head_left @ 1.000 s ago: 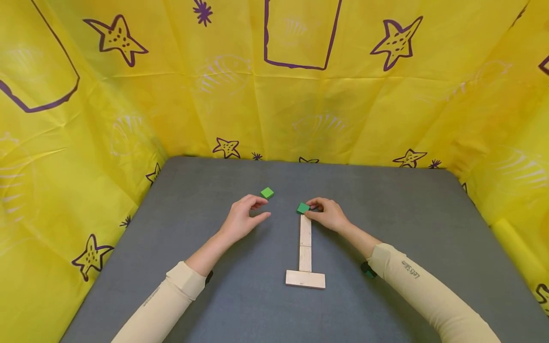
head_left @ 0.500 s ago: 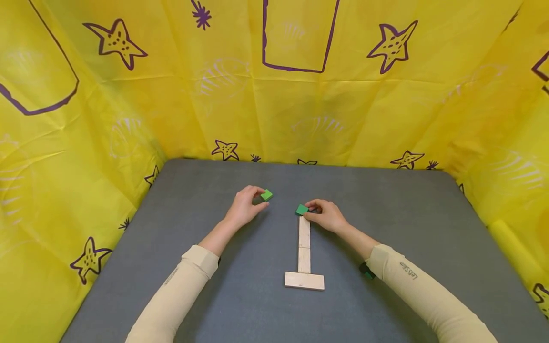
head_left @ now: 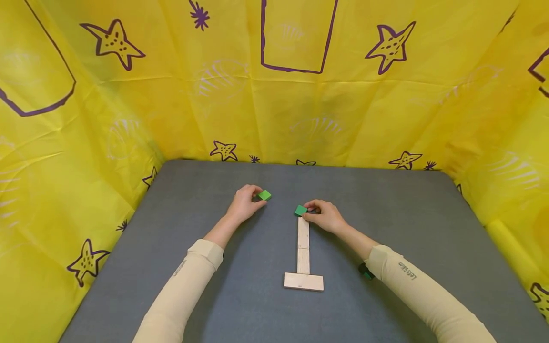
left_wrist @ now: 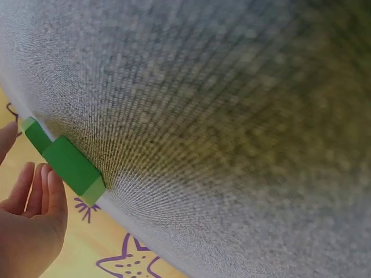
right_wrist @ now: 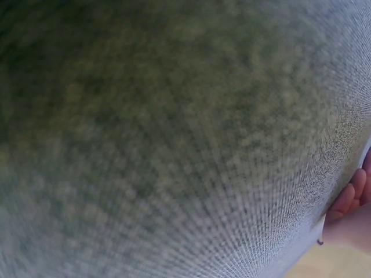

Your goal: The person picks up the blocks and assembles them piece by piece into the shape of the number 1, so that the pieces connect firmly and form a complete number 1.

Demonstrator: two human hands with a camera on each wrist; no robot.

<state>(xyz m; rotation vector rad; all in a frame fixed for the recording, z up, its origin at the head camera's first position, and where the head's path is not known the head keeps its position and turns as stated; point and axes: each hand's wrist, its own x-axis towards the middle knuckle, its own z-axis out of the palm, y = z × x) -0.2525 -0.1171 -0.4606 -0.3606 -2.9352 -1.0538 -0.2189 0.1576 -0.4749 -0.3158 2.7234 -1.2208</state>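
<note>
My left hand (head_left: 245, 202) is at the light green square block (head_left: 265, 195), fingers at its left side and thumb at its near edge. My right hand (head_left: 326, 215) pinches a darker green square block (head_left: 300, 210) between thumb and fingers. That block sits at the far end of two pale wooden planks (head_left: 303, 243) laid end to end. A third wooden plank (head_left: 303, 281) lies crosswise at their near end. The left wrist view has green blocks (left_wrist: 72, 165) beside curved fingers. Only part of a hand (right_wrist: 351, 217) shows in the right wrist view, with no block visible.
The blocks and planks lie on a dark grey table (head_left: 206, 305). Yellow cloth (head_left: 171, 105) with purple starfish drawings stands behind the table and at both sides. Dark bands show at both sleeve cuffs.
My left hand has moved forward and closed in on the light green block. The right hand stays at the darker green block, and the planks keep their arrangement.
</note>
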